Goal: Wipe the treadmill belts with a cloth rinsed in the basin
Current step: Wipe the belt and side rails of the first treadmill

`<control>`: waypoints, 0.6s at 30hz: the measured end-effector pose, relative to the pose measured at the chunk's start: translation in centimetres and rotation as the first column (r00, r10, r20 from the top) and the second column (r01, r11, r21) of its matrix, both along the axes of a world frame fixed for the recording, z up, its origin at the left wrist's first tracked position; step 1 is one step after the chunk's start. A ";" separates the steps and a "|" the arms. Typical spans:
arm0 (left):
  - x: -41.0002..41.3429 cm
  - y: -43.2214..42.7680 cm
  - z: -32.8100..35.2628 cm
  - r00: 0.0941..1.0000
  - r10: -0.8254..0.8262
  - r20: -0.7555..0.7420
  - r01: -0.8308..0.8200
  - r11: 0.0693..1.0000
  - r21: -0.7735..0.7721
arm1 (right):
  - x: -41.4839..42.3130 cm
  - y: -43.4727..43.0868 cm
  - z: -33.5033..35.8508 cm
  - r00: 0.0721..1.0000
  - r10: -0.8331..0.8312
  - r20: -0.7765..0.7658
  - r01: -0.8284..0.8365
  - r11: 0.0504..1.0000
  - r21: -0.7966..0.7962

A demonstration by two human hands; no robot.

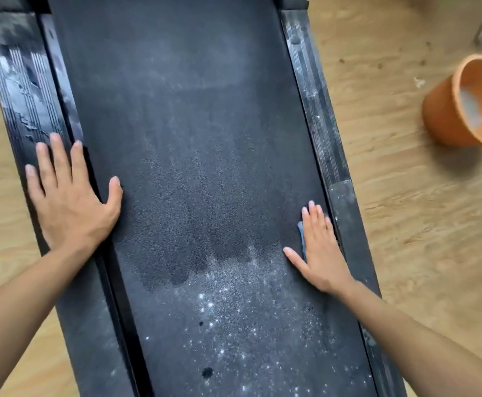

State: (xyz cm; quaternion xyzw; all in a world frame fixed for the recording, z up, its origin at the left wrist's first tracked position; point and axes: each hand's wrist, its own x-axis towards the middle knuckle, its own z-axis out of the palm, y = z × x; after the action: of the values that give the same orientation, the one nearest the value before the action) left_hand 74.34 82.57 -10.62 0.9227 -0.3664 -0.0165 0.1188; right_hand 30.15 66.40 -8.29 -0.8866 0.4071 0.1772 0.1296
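Nearest you, white specks [225,310] are scattered across the treadmill belt [194,138], densest at its near end. Just beyond the specks, a darker, damp-looking patch [202,259] crosses the middle of the belt.

Your right hand [318,250] lies flat at the belt's right edge, fingers straight and together, thumb spread inward. It presses a blue cloth [301,233] against the belt; only a strip of the cloth shows at the hand's inner side.

Your left hand [68,196] lies flat with fingers spread wide and holds nothing. Its palm and fingers rest on the left side rail [19,81] beside the belt, and its thumb reaches onto the belt's left edge.

The right side rail [320,124] is dusty along its length.

Farther off, right of the belt and well apart from it, an orange basin [446,116] stands on the wooden floor [405,224] and holds cloudy water.
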 end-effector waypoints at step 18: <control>0.0 -0.2 0.1 0.998 0.025 0.064 -0.027 0.999 0.026 | 16.2 -11.6 -0.3 0.990 0.005 0.141 -0.002 1.000 -0.027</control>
State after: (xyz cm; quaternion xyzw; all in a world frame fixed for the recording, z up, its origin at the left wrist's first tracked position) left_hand 74.39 82.35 -10.55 0.9289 -0.3578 0.0094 0.0951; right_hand 46.32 54.76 -8.56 -0.8993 0.3977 0.1090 0.1457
